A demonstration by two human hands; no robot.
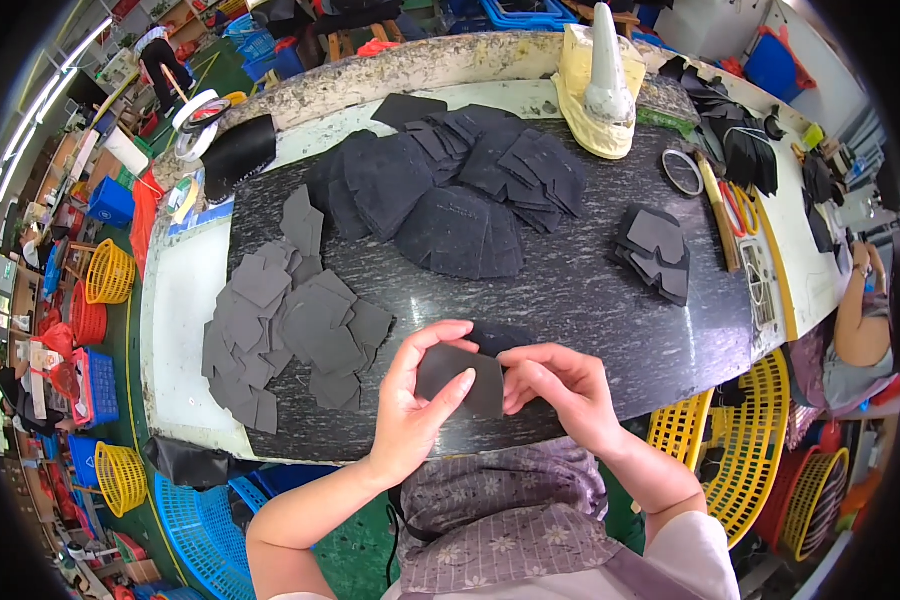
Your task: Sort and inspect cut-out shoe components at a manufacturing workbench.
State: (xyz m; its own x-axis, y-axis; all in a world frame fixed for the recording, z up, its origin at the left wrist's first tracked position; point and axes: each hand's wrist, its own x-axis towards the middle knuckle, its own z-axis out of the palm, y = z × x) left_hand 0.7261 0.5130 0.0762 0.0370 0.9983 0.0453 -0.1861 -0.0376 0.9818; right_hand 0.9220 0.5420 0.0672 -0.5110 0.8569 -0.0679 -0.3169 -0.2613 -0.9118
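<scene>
Fingers of your left hand (415, 400) and right hand (560, 385) pinch a dark fabric piece (460, 378) between them; grey pieces (285, 335) lie at nine o'clock.

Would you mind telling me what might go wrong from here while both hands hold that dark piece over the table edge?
1. The dark piece is pinched between the left hand and right hand near the table's front edge; if it slips, it may drop to the lap or floor.
2. The loose grey pile lies just beside the left hand, so a forearm sweep could scatter it.
</scene>
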